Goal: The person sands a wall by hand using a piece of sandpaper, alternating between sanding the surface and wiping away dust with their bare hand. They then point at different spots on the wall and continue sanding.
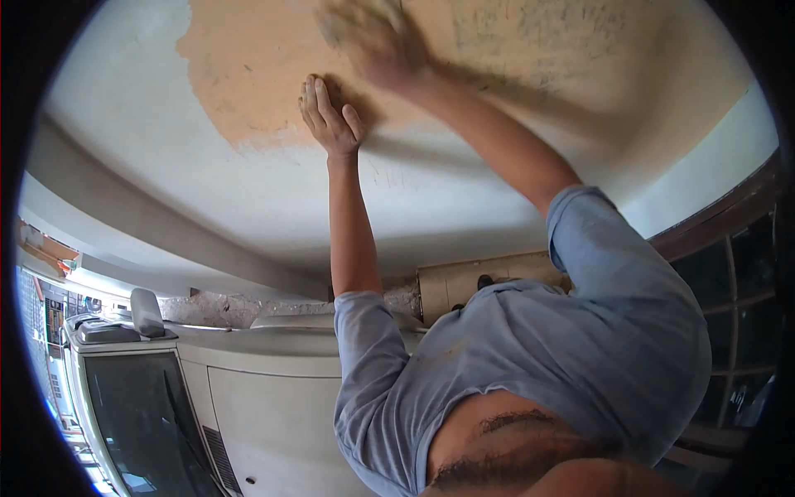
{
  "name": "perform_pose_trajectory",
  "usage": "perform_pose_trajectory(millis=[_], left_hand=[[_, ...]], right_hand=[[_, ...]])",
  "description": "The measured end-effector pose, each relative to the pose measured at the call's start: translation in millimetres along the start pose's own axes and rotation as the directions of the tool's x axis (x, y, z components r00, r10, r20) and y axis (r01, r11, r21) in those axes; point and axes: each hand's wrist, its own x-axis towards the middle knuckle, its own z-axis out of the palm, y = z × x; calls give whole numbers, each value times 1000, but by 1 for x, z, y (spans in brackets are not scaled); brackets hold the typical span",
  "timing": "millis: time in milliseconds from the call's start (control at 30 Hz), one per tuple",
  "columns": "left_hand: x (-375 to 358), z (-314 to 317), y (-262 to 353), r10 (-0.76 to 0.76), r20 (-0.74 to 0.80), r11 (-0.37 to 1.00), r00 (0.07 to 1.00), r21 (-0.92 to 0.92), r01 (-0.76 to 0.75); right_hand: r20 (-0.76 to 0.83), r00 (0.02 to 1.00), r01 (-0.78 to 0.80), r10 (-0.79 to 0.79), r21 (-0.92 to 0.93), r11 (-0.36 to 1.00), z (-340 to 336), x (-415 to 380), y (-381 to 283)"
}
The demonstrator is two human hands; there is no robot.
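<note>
A wall (248, 190) fills the upper part of the head view, white below with a large tan patch (248, 74) above. My left hand (330, 118) lies on the wall at the lower edge of the tan patch, its fingers pointing up and its thumb apart. Higher and to the right, my right hand (373, 41) is over the tan patch, smeared by motion. Its fingers cannot be made out, nor can anything it may hold. Dark marks show on the patch to the right of it.
A light-coloured vehicle (273, 414) with a dark window (145, 414) stands at the lower left. A ledge (166, 207) runs along the left of the wall. At the right is a dark-framed window (749, 265). A tan box-like surface (443, 290) lies below the wall.
</note>
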Motion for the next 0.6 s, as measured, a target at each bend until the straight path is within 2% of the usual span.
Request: perform_pose_trajectory(millis=[33, 100, 133, 167, 200, 233, 267, 300, 333, 367, 400, 433, 467, 533, 567, 600], left_hand=[[-4, -10, 5, 0, 1, 1000, 1000, 7, 0], [0, -22, 12, -122, 92, 971, 988, -197, 138], [-4, -31, 25, -238, 136, 922, 962, -280, 267], [-7, -40, 38, -284, 167, 908, 944, -268, 321], [-14, -47, 54, -359, 224, 870, 906, -272, 412], [-18, -54, 74, -445, 335, 780, 831, -310, 543], [-24, -59, 90, -479, 428, 728, 767, -295, 619], [-36, -55, 102, -502, 469, 677, 727, -311, 667], [-48, -50, 113, -525, 522, 587, 673, -352, 730], [-48, -54, 128, -523, 703, 256, 483, -410, 875], [-57, -47, 141, -518, 740, 101, 429, -446, 889], [-64, -39, 153, -501, 774, -58, 387, -477, 877], [-64, -34, 161, -538, 748, -68, 389, -499, 864], [-56, -28, 175, -419, 841, -55, 343, -401, 915], [-44, -31, 182, -448, 824, -69, 346, -418, 906], [-28, -36, 186, -425, 826, -51, 370, -430, 902]], right_hand=[[136, 991, -28, 18, 73, 997, -12, -39, -23], [263, 960, -150, 98, 185, 971, -22, -98, -52], [352, 929, -215, 109, 276, 937, -34, -106, -57], [452, 886, -288, 108, 351, 891, -47, -114, -59], [529, 830, -455, 177, 458, 764, -56, -119, -59], [625, 751, -608, 213, 527, 595, -65, -124, -57], [756, 602, -791, 257, 522, 317, -78, -127, -51], [876, 423, -902, 231, 432, 15, -89, -128, -44], [883, 432, -900, 183, 434, 29, -100, -127, -41], [900, 372, -874, 227, 422, -241, -114, -125, -40], [923, 291, -783, 253, 381, -491, -125, -127, -37], [933, 293, -803, 210, 359, -476, -135, -131, -34], [930, 255, -800, 264, 356, -483, -143, -136, -29], [923, 193, -773, 334, 352, -528, -152, -160, -12], [932, 194, -791, 305, 332, -514, -158, -171, 0], [917, 233, -820, 324, 364, -442, -166, -179, 12]])
